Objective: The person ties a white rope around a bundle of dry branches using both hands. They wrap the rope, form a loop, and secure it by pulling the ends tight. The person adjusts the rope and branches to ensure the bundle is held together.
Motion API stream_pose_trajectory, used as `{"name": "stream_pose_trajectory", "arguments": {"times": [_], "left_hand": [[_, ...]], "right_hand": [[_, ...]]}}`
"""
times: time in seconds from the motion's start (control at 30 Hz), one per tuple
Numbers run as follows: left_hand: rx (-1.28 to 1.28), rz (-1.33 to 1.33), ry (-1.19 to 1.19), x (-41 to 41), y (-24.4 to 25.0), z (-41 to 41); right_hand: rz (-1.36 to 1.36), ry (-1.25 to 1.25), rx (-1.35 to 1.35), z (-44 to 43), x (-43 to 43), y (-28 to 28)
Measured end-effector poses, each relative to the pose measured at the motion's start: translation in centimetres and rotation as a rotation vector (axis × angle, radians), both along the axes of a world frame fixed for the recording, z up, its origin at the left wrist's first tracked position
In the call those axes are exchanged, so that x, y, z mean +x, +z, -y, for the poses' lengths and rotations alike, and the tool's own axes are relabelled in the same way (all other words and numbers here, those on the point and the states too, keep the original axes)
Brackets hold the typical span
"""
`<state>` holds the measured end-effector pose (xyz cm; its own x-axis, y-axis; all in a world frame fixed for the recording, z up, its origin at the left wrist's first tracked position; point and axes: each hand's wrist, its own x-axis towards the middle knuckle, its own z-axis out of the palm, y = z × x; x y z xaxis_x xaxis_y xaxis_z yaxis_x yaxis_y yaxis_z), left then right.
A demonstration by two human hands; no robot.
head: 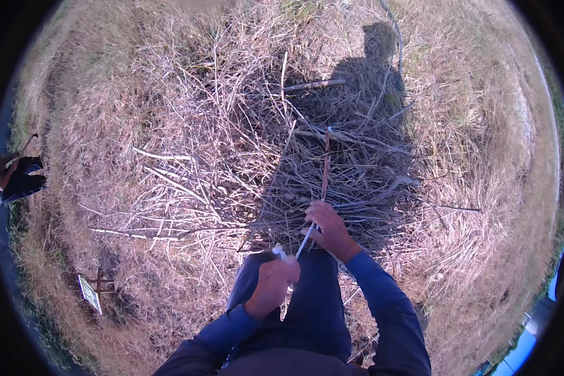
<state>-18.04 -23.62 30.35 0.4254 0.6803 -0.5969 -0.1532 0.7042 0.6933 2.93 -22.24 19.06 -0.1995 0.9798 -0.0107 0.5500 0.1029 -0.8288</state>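
Note:
My left hand [273, 284] is closed around a white cord [304, 242] just in front of my thighs, and a crumpled white end sticks up past its fingers. From there the cord slants up, looking taut, to my right hand [330, 228], whose fingers are curled on it. Beyond that hand a thin reddish-brown strip or stick [326, 169] points away over the brush, with a small white bit at its far tip. How the cord and the strip meet is hidden by my right fingers. Below both hands lies a heap of dry sticks [235, 188].
Longer branches [136, 232] jut from the heap on the left, and a thicker one [315, 85] lies farther off. Dry grass [460, 263] surrounds it. A signboard on a wooden frame [90, 293] stands at lower left. Another person [19, 176] holds a long-handled tool at the far left.

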Motion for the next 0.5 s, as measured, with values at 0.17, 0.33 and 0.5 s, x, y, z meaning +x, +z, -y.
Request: {"name": "stream_pose_trajectory", "arguments": {"times": [0.17,0.33,0.5], "left_hand": [[-0.059,0.147,0.165,0.6,0.7,-4.2],[-0.140,0.161,0.245,1.8,0.2,-8.5],[-0.172,0.235,0.313,3.7,-4.0,-14.1]], "right_hand": [[0.007,0.000,-0.029,-0.5,0.5,-0.2],[-0.010,-0.098,-0.031,-0.1,0.5,-2.5],[-0.062,-0.316,-0.102,0.1,-0.4,-3.1]]}}
